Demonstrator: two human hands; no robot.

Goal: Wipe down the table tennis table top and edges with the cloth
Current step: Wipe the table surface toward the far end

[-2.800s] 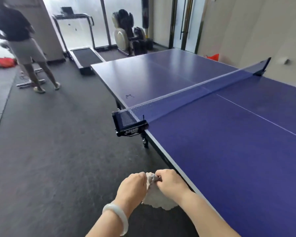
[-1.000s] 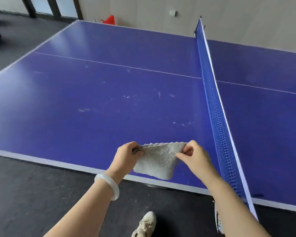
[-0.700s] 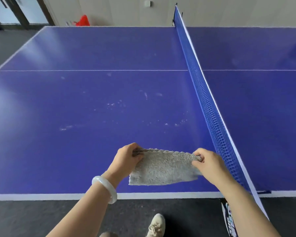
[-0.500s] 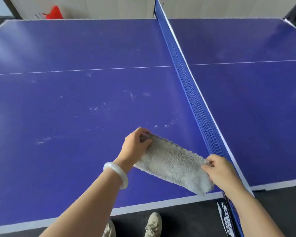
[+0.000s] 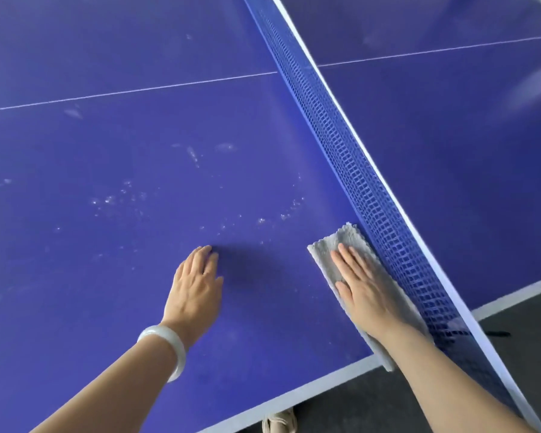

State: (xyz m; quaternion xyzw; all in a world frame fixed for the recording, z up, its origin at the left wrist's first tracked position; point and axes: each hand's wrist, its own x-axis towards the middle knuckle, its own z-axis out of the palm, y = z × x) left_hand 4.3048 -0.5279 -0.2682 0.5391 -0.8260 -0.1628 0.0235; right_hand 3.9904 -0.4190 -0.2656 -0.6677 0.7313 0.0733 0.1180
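The blue table tennis table [image 5: 113,157] fills the view, with white dusty smudges [image 5: 122,198] on its near half. A grey fluffy cloth [image 5: 328,254] lies flat on the table, right beside the blue net [image 5: 350,170], and its near end reaches the white edge strip. My right hand [image 5: 363,285] presses flat on the cloth with straight fingers. My left hand [image 5: 197,282], with a pale bangle on the wrist, rests flat on the bare table surface to the left of the cloth, holding nothing.
The net runs diagonally from the top centre to the lower right. The table's white near edge [image 5: 294,398] borders dark floor [image 5: 356,410]. The toe of a light shoe [image 5: 278,423] shows below the edge.
Both hands held the cloth stretched above the table. Now the cloth is laid flat beside the net; my left hand has let go and rests on the table, and my right hand presses on the cloth.
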